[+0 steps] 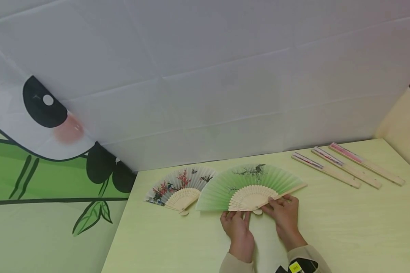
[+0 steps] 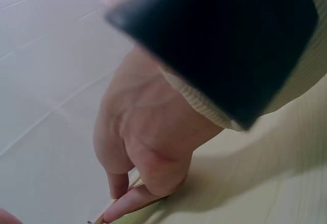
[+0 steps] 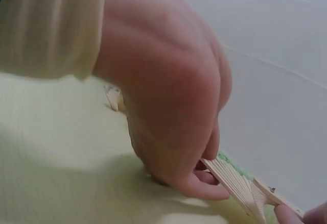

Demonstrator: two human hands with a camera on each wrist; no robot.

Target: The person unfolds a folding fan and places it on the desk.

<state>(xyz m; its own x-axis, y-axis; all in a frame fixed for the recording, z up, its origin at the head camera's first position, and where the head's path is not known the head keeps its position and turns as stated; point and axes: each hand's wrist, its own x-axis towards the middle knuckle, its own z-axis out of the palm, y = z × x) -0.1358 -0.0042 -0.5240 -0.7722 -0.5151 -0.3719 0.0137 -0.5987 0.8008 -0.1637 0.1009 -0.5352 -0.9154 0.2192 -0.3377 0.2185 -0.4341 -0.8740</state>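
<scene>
A green folding fan (image 1: 213,193) with dark branches painted on it is spread wide on the table. My left hand (image 1: 238,232) pinches its lower edge left of the pivot; in the left wrist view that hand (image 2: 148,127) has fingers on both sides of the thin wooden edge. With thumb and fingers, my right hand (image 1: 286,216) grips the wooden outer rib on the right side. In the right wrist view, the right hand (image 3: 173,96) covers part of the ribs (image 3: 237,185). A white folding fan (image 1: 171,185) with red blossoms lies spread at the left, close beside the green one.
Three closed folding fans lie slanted at the right rear: one nearest (image 1: 324,169), a middle one (image 1: 346,167) and a pinkish one (image 1: 365,163). A white sheet (image 1: 218,94) rises behind the pale table (image 1: 362,227). A printed cartoon wall (image 1: 54,170) stands at the left.
</scene>
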